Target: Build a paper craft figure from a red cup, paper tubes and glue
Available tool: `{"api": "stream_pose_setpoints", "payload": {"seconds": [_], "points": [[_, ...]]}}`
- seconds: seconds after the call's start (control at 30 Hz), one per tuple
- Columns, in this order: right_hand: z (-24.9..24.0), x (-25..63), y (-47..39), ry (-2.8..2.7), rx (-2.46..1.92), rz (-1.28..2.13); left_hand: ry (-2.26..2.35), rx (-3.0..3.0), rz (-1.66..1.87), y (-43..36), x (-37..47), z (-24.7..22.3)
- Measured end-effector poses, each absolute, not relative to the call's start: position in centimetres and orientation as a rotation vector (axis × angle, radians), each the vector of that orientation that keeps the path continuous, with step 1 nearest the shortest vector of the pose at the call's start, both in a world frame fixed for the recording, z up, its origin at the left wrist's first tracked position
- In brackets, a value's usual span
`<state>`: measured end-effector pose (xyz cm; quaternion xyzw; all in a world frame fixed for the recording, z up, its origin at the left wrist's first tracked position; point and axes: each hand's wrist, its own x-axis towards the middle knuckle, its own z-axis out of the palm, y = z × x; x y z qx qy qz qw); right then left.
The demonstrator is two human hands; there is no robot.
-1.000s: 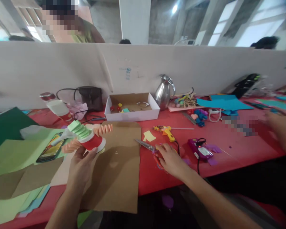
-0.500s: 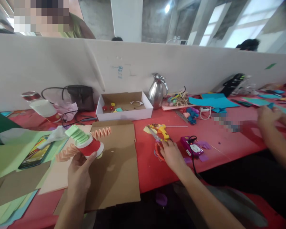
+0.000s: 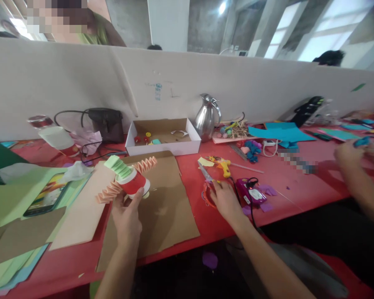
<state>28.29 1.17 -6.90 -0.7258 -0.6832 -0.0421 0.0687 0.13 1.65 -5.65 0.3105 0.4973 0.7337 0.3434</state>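
From one camera worn on the head, we look forward and down over the near edge of the red surface (image 3: 314, 187), with our left hand (image 3: 127, 218) and right hand (image 3: 226, 201) close before us and the white partition (image 3: 246, 85) on the far side.

The left hand (image 3: 127, 214) is carrying the red-and-white cup figure (image 3: 132, 182) rightward, away from the white tissue (image 3: 76, 169) left of its grip. Beneath that grip, the cardboard (image 3: 166, 211) is turning, its near right corner swinging outward. Beside the right hand (image 3: 223, 199), the scissors (image 3: 206, 172) are swinging to point farther forward, and the yellow glue gun (image 3: 225, 169) beyond is shifting rightward.
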Motion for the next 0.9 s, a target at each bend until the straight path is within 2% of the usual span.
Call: {"api": "stream_pose_setpoints", "payload": {"seconds": [0.13, 0.23, 0.3, 0.47, 0.6, 0.77, 0.9], "points": [[-5.0, 26.9, -0.6, -2.099, -2.072, -0.114, 1.261, 0.823, 1.881, 1.3, -0.8, -4.3], [-4.6, 24.7, -3.8, -2.519, -1.451, 0.195, 1.248, 0.893, 1.920, 1.0, -3.2, -2.9], [-5.4, 23.3, -6.1, -2.672, -1.187, 0.343, 1.262, 0.916, 1.948, 0.9, -5.2, -1.9], [-8.6, 22.2, -8.7, -2.678, -1.038, 0.123, 1.334, 0.827, 2.082, -0.1, -9.7, 0.8], [-8.7, 22.8, -8.5, -2.681, -0.946, 0.037, 1.304, 0.753, 2.175, -1.8, -12.6, 2.5], [-6.5, 24.0, -8.4, -2.657, -0.838, 0.029, 1.338, 0.780, 2.233, -3.5, -15.9, 2.5], [-1.9, 26.7, -7.9, -2.351, -0.928, 0.063, 1.348, 0.766, 2.205, -4.1, -16.9, 2.2]]}}
